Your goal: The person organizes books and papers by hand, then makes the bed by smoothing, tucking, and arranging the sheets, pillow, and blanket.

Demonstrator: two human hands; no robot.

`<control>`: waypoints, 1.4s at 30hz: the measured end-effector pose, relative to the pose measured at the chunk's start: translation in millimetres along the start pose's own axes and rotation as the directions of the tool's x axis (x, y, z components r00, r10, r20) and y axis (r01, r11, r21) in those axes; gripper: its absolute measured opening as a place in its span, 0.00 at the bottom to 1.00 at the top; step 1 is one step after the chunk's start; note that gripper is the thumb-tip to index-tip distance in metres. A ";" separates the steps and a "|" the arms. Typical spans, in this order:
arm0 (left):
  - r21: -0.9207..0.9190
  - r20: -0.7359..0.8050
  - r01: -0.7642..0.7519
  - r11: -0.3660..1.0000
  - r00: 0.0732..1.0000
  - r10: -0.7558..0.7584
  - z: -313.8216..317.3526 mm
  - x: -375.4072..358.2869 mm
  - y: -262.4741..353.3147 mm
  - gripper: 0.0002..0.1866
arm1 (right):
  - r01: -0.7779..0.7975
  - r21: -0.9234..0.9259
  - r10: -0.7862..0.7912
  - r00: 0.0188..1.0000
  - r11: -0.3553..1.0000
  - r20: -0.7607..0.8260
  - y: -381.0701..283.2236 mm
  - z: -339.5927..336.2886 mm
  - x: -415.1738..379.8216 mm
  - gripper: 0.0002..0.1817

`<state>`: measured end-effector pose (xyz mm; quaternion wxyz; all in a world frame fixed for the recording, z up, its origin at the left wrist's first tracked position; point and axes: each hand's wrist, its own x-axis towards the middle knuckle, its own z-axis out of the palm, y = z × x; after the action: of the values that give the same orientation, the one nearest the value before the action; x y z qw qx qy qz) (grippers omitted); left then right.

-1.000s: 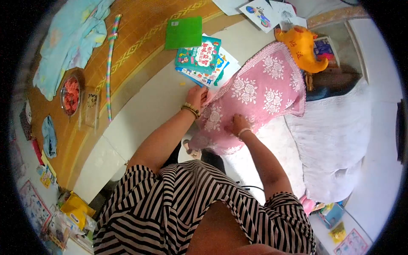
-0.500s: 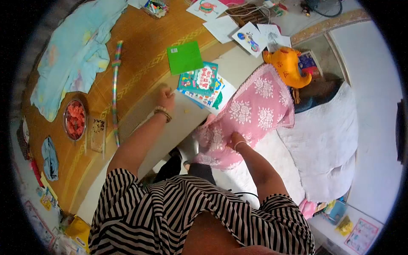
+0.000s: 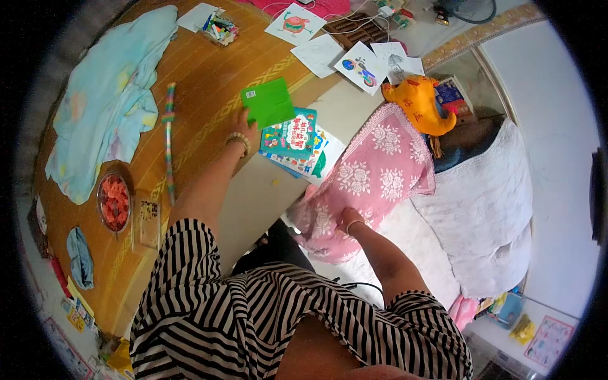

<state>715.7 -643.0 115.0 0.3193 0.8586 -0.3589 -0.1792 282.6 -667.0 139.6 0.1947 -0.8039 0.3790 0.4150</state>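
My left hand (image 3: 242, 125) touches the lower left corner of a bright green book (image 3: 268, 103); its fingertips are partly hidden at the book's edge, so its grip is unclear. Right beside it, a teal book with red and white lettering (image 3: 292, 132) lies on colourful sheets (image 3: 322, 158). My right hand (image 3: 349, 218) rests on a pink cloth with white roses (image 3: 354, 174), fingers partly lost in its folds.
A pale blue cloth (image 3: 104, 101), a striped stick (image 3: 168, 142), a bowl of red pieces (image 3: 115, 201) and a clear box (image 3: 147, 225) lie left. Drawings (image 3: 361, 68) are at the top; an orange toy (image 3: 418, 104) and white bedding (image 3: 481, 202) are right.
My left hand has moved up and slightly left, from beside the books to the green book's corner. My right hand stays on the pink cloth. The whole view has shifted slightly.
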 end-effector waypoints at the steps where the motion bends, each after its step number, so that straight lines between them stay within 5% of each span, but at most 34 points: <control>1: 0.085 0.014 0.005 0.996 1.000 -0.007 3.7 9.3 -3.7 0.30 | 0.031 -0.067 -0.031 0.999 0.997 0.009 1.3 2.2 4.8 0.16; 5: 0.254 0.150 0.052 0.966 0.984 -0.093 -7.7 36.5 15.2 0.34 | 0.166 -0.161 -0.168 0.986 0.973 0.003 -9.9 -21.3 -22.3 0.23; 7: 0.243 0.120 0.197 0.950 0.966 -0.231 1.8 56.8 17.4 0.39 | 0.105 -0.114 -0.105 0.994 0.988 0.008 -20.2 -40.9 -30.7 0.24; 9: 0.360 0.154 0.131 0.924 0.968 -0.197 -0.7 59.0 29.1 0.40 | 0.034 -0.066 -0.032 0.999 0.997 0.030 -20.9 -41.0 -34.5 0.26; 11: 0.475 0.173 0.069 0.877 0.970 -0.170 -7.6 61.0 36.7 0.42 | 0.219 -0.107 -0.210 0.973 0.970 0.090 -14.0 -39.6 -22.6 0.26; 12: 0.498 0.182 0.011 0.867 0.976 -0.117 -9.9 59.1 35.9 0.41 | 0.319 -0.211 -0.341 0.937 0.924 -0.075 -13.2 -35.6 -7.7 0.22; 13: 0.522 0.196 -0.051 0.851 0.979 -0.062 -12.7 56.6 35.3 0.40 | 0.242 0.080 -0.224 0.958 0.967 -0.181 -7.6 -33.9 7.2 0.18; 15: 0.515 0.253 -0.074 0.854 0.965 -0.069 -29.2 40.0 55.0 0.39 | 0.249 0.658 0.026 0.925 0.711 -0.378 -3.1 -41.2 31.5 0.10; 17: 0.495 0.297 -0.091 0.864 0.952 -0.070 -25.5 23.1 59.4 0.38 | 0.458 0.773 0.178 0.799 0.440 -0.574 -31.7 -101.2 31.5 0.13; 19: 0.402 0.213 -0.229 0.887 0.965 0.153 -4.4 3.3 49.1 0.37 | 0.287 0.848 0.314 0.837 0.445 -0.448 -29.8 -98.9 71.8 0.17; 21: 0.325 0.237 -0.228 0.918 0.959 0.154 -0.9 -17.0 63.5 0.37 | 0.147 0.853 0.388 0.842 0.502 -0.374 -39.0 -110.0 76.9 0.18; 23: 0.241 0.258 -0.215 0.946 0.954 0.151 4.9 -32.4 74.4 0.38 | 0.176 0.983 0.471 0.864 0.053 -0.180 -44.9 -115.5 75.2 0.18; 24: 0.185 0.217 -0.198 0.963 0.964 0.156 9.8 -37.7 75.6 0.38 | 0.167 0.984 0.468 0.866 0.062 -0.177 -52.3 -125.3 65.5 0.18; 26: 0.127 0.176 -0.168 0.978 0.974 0.144 17.1 -47.4 77.7 0.38 | 0.180 0.949 0.281 0.954 -0.259 -0.104 -64.4 -137.0 43.9 0.17; 33: -0.088 0.103 -0.139 0.986 0.984 0.148 42.7 -70.7 71.1 0.37 | 0.134 0.983 0.307 0.947 -0.129 -0.089 -53.7 -114.4 57.9 0.15; 38: 0.000 0.023 -0.082 0.997 0.996 0.082 22.4 -66.0 64.9 0.38 | -0.044 0.935 0.125 0.988 -0.352 0.093 -54.5 -137.3 40.5 0.15; 40: 0.101 0.158 -0.209 0.973 0.969 0.192 14.2 -72.0 69.5 0.37 | 0.092 0.995 0.084 0.993 -0.043 -0.088 -16.5 -52.8 98.0 0.17; 42: 0.061 0.145 -0.230 0.971 0.965 0.219 19.9 -83.5 73.0 0.38 | -0.042 0.904 0.073 0.994 -0.425 0.081 -45.3 -100.7 60.6 0.17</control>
<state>611.8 -629.7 156.4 0.2786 0.8097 -0.4817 -0.1863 392.3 -728.5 148.5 0.7558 -0.2503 0.5978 -0.0936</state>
